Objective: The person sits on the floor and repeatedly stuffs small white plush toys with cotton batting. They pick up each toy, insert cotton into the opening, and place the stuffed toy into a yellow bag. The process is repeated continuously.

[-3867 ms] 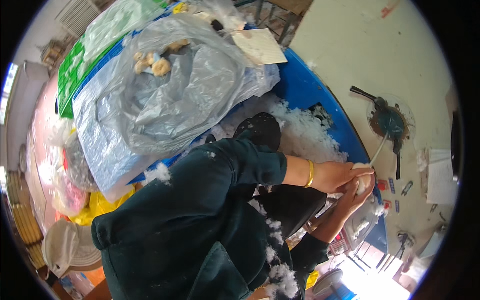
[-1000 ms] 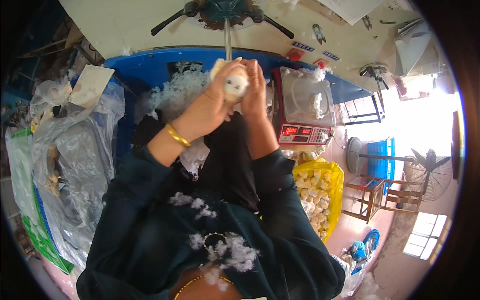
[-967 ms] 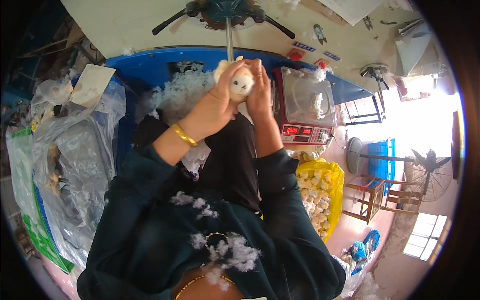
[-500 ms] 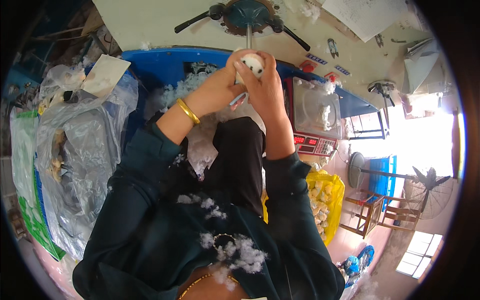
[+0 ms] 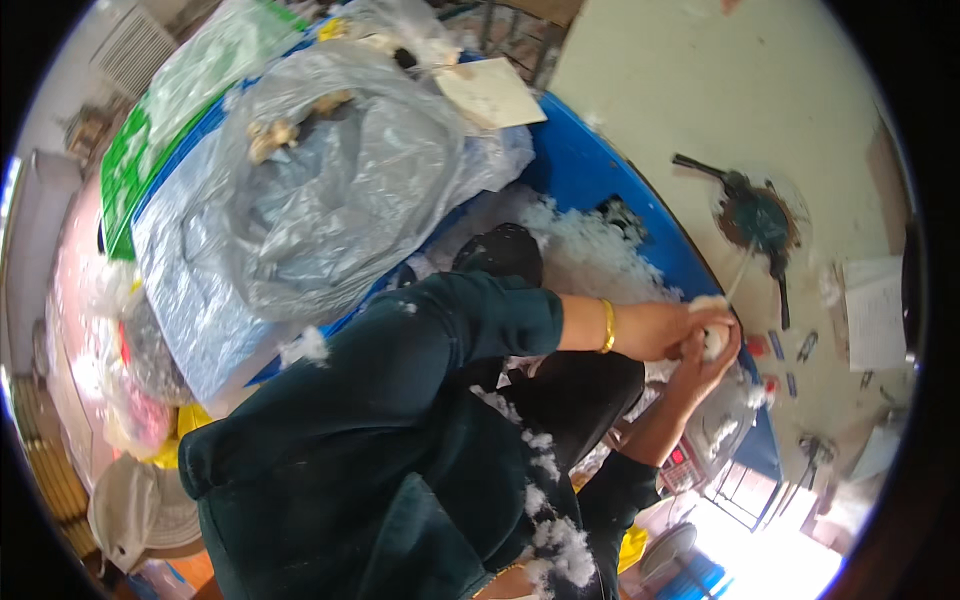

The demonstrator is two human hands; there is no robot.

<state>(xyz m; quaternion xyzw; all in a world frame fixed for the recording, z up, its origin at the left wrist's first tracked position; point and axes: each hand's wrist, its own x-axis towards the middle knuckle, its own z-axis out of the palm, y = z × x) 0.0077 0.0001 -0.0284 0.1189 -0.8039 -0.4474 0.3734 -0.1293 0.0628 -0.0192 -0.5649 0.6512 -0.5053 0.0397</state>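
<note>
Two hands are seen closed around one small plush toy (image 5: pixel 714 341): the left hand (image 5: pixel 668 330), at whose wrist one gold bangle (image 5: pixel 608 326) is worn, and the right hand (image 5: pixel 706 376). The toy is gripped between both sets of fingers at the lower end of one thin metal rod (image 5: pixel 740 277), beyond the edge of the blue trough (image 5: pixel 595 160). Its pale face, with dark marking, is turned up toward the camera; its visible part runs roughly top to bottom in the view. The full long axis cannot be established, much being covered by fingers. Contact between rod and toy is not clearly shown.

One dark machine hub (image 5: pixel 766 222) is noted with two black handles, and beside it two red buttons (image 5: pixel 757 345) and two blue labels (image 5: pixel 791 384). One pale card (image 5: pixel 490 92) is found near one clear plastic bag (image 5: pixel 330 190). White fibre stuffing (image 5: pixel 590 245) is held in the trough.

Compared with half a second earlier, the view is turned, the hub now being seen at the right instead of the top. Less of the face is exposed; the two-handed grip is maintained.
</note>
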